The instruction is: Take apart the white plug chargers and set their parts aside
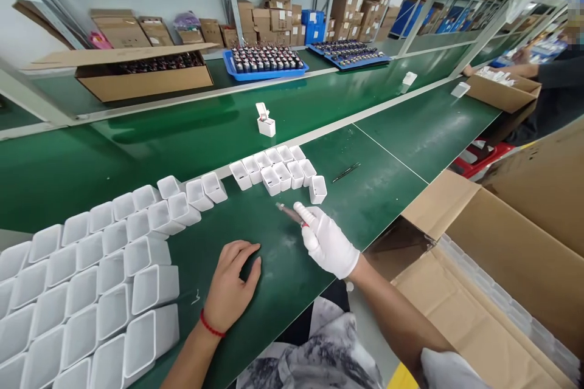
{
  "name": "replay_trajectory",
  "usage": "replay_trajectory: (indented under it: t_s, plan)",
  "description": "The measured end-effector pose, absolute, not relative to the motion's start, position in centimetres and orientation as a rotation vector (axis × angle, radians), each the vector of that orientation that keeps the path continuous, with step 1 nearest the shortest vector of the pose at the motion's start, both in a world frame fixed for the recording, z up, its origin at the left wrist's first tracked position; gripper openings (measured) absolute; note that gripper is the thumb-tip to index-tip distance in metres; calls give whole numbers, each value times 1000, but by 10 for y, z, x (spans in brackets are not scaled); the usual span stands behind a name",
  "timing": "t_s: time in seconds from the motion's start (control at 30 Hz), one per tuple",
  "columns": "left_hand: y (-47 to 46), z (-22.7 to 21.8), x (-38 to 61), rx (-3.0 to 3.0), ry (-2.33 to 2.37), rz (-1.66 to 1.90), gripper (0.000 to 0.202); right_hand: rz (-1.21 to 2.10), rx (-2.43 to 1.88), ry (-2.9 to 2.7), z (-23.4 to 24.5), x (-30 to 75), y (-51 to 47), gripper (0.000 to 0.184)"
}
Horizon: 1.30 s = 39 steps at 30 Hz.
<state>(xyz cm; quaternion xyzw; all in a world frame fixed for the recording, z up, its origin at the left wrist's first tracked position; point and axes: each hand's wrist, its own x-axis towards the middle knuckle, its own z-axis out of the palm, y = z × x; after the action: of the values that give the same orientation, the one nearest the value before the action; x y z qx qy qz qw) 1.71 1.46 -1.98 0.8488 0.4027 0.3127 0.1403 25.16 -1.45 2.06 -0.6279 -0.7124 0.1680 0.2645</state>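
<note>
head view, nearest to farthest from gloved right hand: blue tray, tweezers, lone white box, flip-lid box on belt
1. lone white box, just ahead of right hand
2. tweezers, ahead right
3. flip-lid box, on belt
4. blue tray, far shelf

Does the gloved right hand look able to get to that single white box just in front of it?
Probably yes. The white box stands just beyond the right hand, with only bare green mat between them, though that hand grips a thin tool.
</note>
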Motion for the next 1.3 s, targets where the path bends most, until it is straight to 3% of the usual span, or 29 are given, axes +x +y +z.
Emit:
replay_trajectory:
  t_s: [0.2,0.43,0.57,1.07,1.3]
  plan:
    - [14,-14,19,2427,1158,904,15,844,-1645,-1491,32,244,1,54]
    - [10,-12,19,2346,1168,845,17,967,-1522,-1825,43,231,14,28]
    - [10,-11,20,2269,1156,836,19,959,-1611,-1910,40,225,19,22]
    - [8,-14,19,2176,1132,885,22,732,-1928,-1951,25,228,22,41]
    - [7,-17,20,2188,1112,918,22,799,-2045,-1907,16,227,18,53]
